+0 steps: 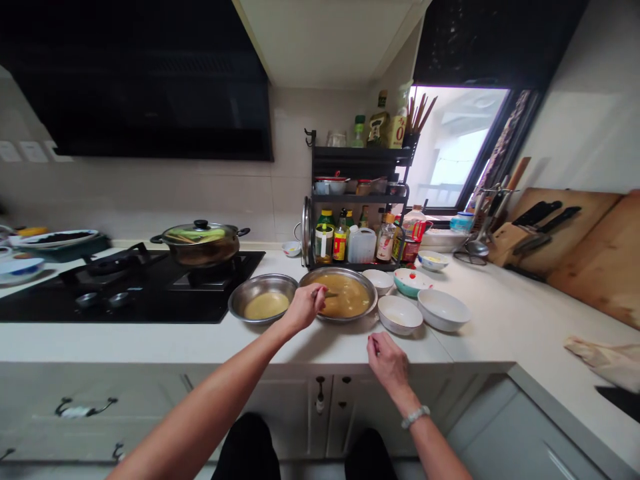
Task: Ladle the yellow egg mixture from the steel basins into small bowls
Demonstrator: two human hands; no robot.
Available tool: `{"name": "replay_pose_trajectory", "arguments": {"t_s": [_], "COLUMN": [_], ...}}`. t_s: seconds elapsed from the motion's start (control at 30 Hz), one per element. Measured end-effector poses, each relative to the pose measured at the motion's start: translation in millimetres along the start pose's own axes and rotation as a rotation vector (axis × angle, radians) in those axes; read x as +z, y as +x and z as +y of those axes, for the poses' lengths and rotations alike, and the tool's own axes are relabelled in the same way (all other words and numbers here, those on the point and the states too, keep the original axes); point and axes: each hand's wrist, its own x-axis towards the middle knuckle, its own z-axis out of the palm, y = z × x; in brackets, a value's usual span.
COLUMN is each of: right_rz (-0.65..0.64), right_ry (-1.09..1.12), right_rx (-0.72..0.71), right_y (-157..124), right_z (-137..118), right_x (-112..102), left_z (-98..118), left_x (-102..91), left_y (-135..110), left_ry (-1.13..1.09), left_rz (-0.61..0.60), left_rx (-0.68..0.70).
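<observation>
My left hand (306, 308) is closed around a spoon (331, 294), whose lower end dips into a wide metal bowl (371, 308) of cloudy brownish liquid (350, 293). To the left of it stands a second metal bowl (239, 303) with a smaller amount of yellowish liquid (267, 305). My right hand (389, 360) has its fingers curled in at the counter's front edge, and nothing shows in it. Close beyond that hand is a small white bowl (400, 316), with a larger white bowl (444, 311) on its right.
A lidded glass pot (203, 245) stands on the black stove (150, 293). Behind the bowls rises a black rack (360, 152) of bottles. A green-rimmed bowl (411, 285) and a bowl with yellowish bits (434, 260) sit near it. Rightward are a knife block (505, 243) and cutting boards (585, 247).
</observation>
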Motion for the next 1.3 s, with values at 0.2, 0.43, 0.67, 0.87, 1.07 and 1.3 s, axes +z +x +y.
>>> {"name": "replay_pose_trajectory", "arguments": {"t_s": [0.2, 0.43, 0.67, 0.87, 1.07, 1.3], "right_rz": [-0.004, -0.006, -0.001, 0.01, -0.005, -0.011], "right_ry": [-0.006, 0.002, 0.013, 0.003, 0.005, -0.002], "right_rx": [0.002, 0.011, 0.003, -0.004, 0.0, -0.009], "right_y": [0, 0, -1, 0, 1, 0], "right_z": [0, 0, 1, 0, -1, -1], "right_x": [0, 0, 1, 0, -2, -1], "left_z": [7, 4, 2, 8, 2, -8], "left_x": [-18.6, -60.3, -65.6, -49.7, -40.5, -43.0], "left_y": [-6, -9, -12, -14, -10, -2], "left_ry": [-0.152, -0.022, 0.093, 0.106, -0.029, -0.422], "left_rz": [-0.033, 0.022, 0.101, 0.06, 0.094, 0.301], "left_rx": [-0.181, -0.203, -0.246, -0.22, -0.315, -0.596]}}
